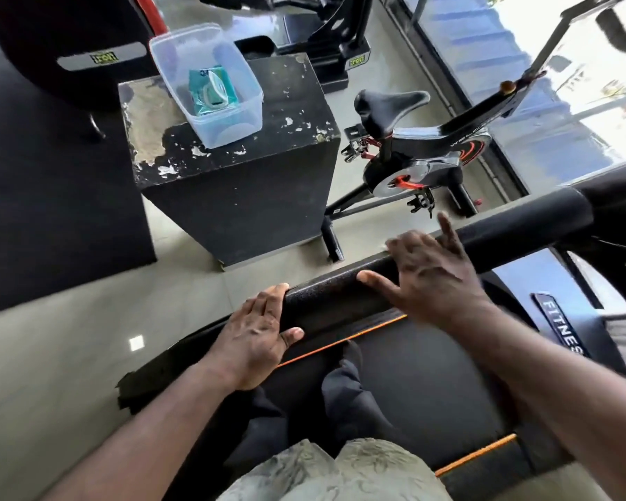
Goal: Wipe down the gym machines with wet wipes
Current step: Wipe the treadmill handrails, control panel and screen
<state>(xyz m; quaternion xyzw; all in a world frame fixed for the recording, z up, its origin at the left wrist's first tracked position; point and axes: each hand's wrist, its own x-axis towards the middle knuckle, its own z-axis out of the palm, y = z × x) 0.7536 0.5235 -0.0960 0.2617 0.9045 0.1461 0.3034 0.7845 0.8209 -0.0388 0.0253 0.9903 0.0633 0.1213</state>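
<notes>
Head view looks down on a person standing on a treadmill (412, 392), both arms reaching to its padded handrail (521, 222). The left hand (257, 338) grips the near end of that rail, fingers curled over the top and thumb on the near side. The right hand (430, 280) is spread flat over the rail further along, fingers straight and grasping nothing that shows. It is blurred, so a wipe beneath the palm cannot be ruled out, but none is visible.

Progress looks early, as far as can be judged. Neither of the 2 hands plainly carries a wipe, no surface shows a wet sheen, and the exercise bike (412, 153) beyond looks untouched. Fetching a wipe seems to be what is left first.

On a black box (239, 197) ahead, about the middle of its worn top, stands a clear plastic tub (232, 128) with no lid. Inside lies 1 teal wet wipes pack (213, 90), leaning against the tub's wall, well apart from both hands.
</notes>
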